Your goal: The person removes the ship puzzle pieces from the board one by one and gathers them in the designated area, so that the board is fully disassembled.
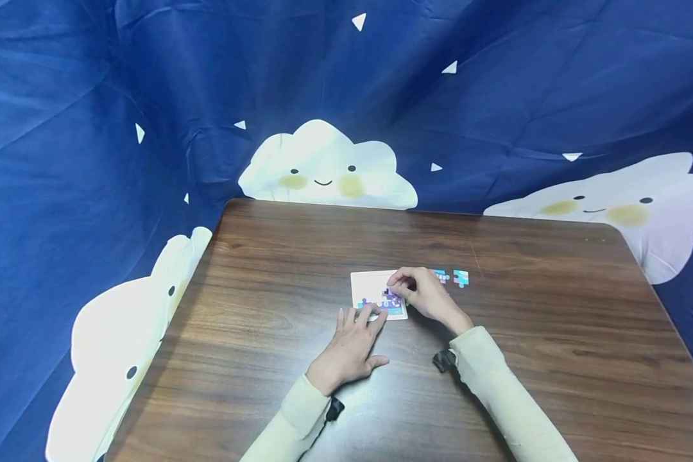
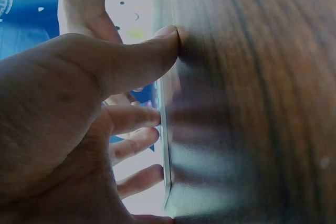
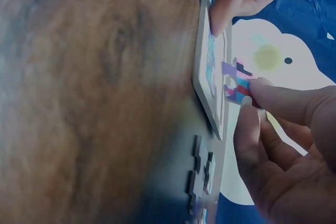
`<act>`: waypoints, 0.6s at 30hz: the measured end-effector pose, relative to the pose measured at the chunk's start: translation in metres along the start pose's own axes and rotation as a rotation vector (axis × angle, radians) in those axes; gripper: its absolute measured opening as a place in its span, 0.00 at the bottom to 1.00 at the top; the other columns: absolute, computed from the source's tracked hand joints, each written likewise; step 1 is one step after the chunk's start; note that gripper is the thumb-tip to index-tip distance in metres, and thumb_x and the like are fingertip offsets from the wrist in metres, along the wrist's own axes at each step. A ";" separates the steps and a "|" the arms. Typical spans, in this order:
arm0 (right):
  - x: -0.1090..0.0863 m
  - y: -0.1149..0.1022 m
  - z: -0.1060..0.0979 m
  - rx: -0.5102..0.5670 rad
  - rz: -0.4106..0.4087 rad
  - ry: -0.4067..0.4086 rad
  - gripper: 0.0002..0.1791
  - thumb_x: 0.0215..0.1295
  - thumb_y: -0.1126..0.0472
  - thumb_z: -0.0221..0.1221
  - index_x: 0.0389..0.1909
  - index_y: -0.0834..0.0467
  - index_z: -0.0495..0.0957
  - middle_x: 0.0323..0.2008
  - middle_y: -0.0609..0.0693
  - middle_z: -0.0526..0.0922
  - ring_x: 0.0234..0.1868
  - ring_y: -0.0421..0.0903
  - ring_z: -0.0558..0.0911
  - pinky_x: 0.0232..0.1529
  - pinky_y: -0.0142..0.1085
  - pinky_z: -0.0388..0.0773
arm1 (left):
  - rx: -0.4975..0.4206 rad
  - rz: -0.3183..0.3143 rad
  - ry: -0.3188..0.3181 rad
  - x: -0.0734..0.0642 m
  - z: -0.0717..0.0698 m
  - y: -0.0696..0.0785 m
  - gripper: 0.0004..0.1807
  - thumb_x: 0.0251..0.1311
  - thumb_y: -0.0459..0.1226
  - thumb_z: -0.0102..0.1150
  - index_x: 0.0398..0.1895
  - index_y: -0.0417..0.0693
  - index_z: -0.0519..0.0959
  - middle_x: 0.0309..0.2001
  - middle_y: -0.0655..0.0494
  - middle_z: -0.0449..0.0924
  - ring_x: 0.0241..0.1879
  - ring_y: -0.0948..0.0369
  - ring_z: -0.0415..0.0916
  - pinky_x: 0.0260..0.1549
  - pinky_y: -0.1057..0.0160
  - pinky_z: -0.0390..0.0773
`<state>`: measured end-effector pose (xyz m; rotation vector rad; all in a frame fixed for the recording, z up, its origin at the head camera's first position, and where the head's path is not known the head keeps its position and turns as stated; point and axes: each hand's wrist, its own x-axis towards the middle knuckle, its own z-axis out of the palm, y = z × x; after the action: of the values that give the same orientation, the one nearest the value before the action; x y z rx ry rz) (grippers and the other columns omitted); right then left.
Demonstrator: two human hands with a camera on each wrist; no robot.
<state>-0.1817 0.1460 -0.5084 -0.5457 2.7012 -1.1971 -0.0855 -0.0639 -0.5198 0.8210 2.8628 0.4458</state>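
Observation:
A white jigsaw puzzle tray (image 1: 365, 280) lies on the table, its near part filled with purple and blue pieces. My right hand (image 1: 430, 296) pinches a colourful puzzle piece (image 3: 239, 83) between thumb and fingertips, tilted just above the tray's right side. My left hand (image 1: 349, 350) has its fingers spread, with the fingertips resting on the tray's near edge and the thumb on the table. In the left wrist view, the left fingertips (image 2: 152, 116) meet the tray's rim.
Loose puzzle pieces (image 1: 461, 278) lie on the table right of the tray, partly behind the right hand. The brown wooden table (image 1: 254, 333) has rounded far corners. A blue curtain (image 1: 300, 70) with cloud patterns hangs behind and to the left.

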 end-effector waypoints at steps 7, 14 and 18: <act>-0.005 0.006 -0.013 0.059 0.074 0.017 0.06 0.71 0.64 0.65 0.45 0.57 0.87 0.36 0.54 0.89 0.28 0.47 0.83 0.27 0.32 0.80 | -0.015 0.000 -0.002 -0.001 -0.001 0.001 0.48 0.60 0.55 0.71 0.80 0.50 0.63 0.73 0.52 0.63 0.70 0.44 0.66 0.71 0.28 0.63; -0.013 0.017 -0.024 0.019 0.106 0.052 0.08 0.72 0.60 0.65 0.47 0.57 0.88 0.39 0.53 0.90 0.35 0.43 0.83 0.35 0.31 0.80 | -0.015 0.000 -0.008 -0.001 -0.003 0.000 0.48 0.60 0.55 0.71 0.80 0.49 0.63 0.74 0.51 0.63 0.70 0.44 0.66 0.72 0.28 0.62; -0.019 0.026 -0.028 0.013 0.100 0.082 0.08 0.70 0.61 0.66 0.46 0.58 0.88 0.40 0.54 0.91 0.37 0.44 0.84 0.38 0.29 0.78 | -0.014 0.002 -0.012 -0.001 -0.003 0.000 0.48 0.60 0.55 0.71 0.80 0.50 0.62 0.74 0.51 0.63 0.69 0.45 0.66 0.72 0.28 0.62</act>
<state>-0.1790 0.1885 -0.5085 -0.3632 2.7501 -1.2357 -0.0853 -0.0654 -0.5173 0.8218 2.8448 0.4594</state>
